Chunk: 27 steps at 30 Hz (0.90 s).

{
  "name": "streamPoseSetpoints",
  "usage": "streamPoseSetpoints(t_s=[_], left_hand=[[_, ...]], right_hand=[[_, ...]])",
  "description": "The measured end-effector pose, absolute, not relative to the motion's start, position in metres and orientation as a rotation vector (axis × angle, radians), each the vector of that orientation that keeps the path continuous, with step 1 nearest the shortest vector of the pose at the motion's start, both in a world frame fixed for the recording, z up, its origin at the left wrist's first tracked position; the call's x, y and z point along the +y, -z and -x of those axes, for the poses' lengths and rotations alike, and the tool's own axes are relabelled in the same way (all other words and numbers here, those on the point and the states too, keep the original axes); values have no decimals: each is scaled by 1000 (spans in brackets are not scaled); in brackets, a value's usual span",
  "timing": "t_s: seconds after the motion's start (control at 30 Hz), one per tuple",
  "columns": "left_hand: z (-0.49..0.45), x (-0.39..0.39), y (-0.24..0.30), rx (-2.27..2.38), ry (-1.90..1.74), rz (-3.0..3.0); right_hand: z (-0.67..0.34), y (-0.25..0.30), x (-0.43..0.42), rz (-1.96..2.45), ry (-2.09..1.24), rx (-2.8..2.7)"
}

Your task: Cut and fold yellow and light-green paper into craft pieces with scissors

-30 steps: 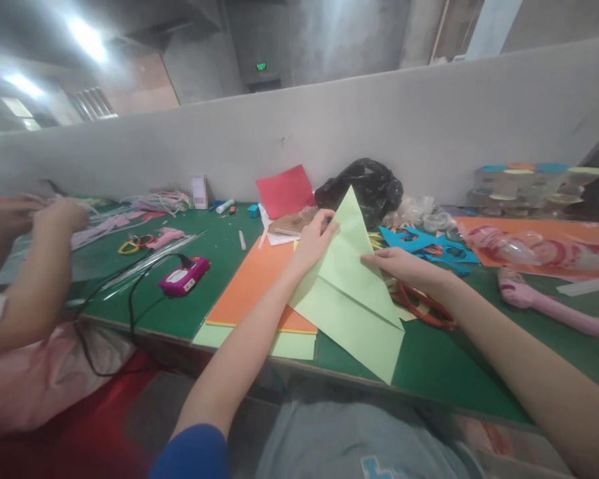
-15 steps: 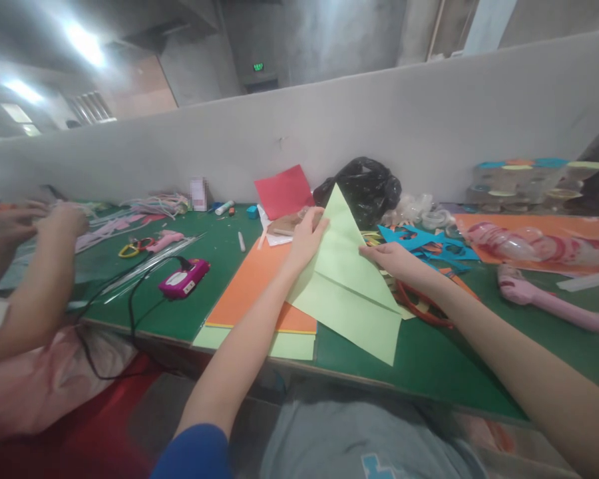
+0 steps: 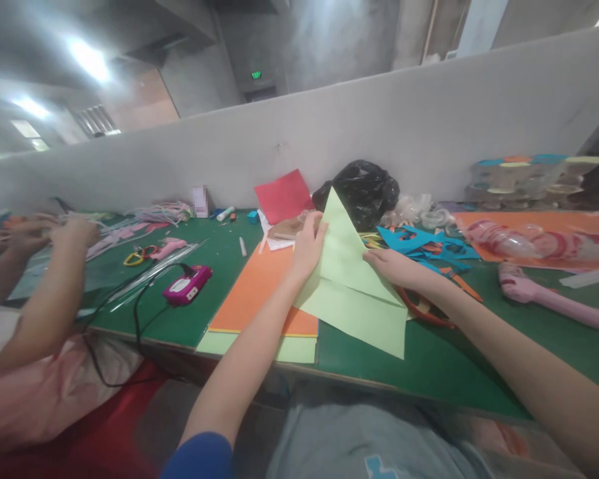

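A light green sheet of paper (image 3: 347, 283), folded to a point at the top with a flat strip below the fold, is between my two hands over the green table. My left hand (image 3: 309, 249) grips its upper left edge, some fingers lying on the face of the sheet. On the other side my right hand (image 3: 387, 266) pinches the right edge, its fingertips partly behind the paper. Under my left forearm lies a stack of orange paper (image 3: 249, 286) with light green sheets (image 3: 299, 349) showing at the bottom.
Behind the paper sit a black plastic bag (image 3: 364, 193) and a red sheet (image 3: 284, 196). Blue paper scraps (image 3: 429, 246) and a pink glue gun (image 3: 554, 299) are to the right. At left are a magenta power socket (image 3: 187, 286) with a black cable and a co-worker's hands (image 3: 72, 233).
The lower right corner of the green paper has shifted slightly right and up. My right hand has moved down a little along the edge. Both hands keep their hold.
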<state>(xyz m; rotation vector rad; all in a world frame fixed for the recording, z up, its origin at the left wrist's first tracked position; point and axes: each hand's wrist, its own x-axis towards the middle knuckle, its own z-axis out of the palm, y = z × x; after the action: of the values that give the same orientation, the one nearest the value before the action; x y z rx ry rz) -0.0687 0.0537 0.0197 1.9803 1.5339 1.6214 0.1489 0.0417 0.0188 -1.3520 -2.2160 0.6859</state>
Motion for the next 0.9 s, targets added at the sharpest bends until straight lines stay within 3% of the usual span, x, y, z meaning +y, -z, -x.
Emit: streamPoseSetpoints(t_s=[0.3, 0.5, 0.7, 0.9], left_hand=[[71, 51, -20, 1638, -1678, -1904], [69, 47, -24, 1781, -1748, -2620], [48, 44, -22, 1317, -1278, -3395], [46, 46, -18, 1150, -1068, -3560]], right_hand=[[-147, -18, 41, 1340, -480, -2226], [-147, -25, 32, 1369, -332, -2291], [-144, -28, 28, 1582, 24, -2457], [-145, -30, 25, 1596, 181, -2532]])
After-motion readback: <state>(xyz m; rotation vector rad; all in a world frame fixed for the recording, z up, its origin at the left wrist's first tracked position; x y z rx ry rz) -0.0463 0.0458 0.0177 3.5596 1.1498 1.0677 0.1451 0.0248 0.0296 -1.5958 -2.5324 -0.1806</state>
